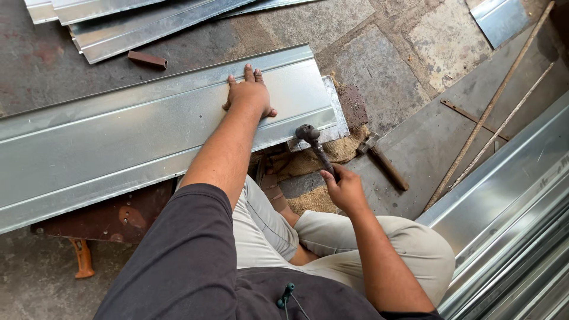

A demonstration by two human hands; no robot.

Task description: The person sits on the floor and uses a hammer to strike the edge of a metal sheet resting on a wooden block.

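Left hand (250, 93): fingers spread flat, palm pressing on the long galvanised sheet panel (148, 136), evidently to steady it; nothing is clasped. Right hand (345, 189): fingers wrapped tight about the handle of a dark hammer (314, 145), head poised at the panel's near right edge, touching or just above it, unclear from this angle. The panel rests across a rusted support (112, 219). A second hammer (382, 161) lies on burlap (332, 151) nearby.
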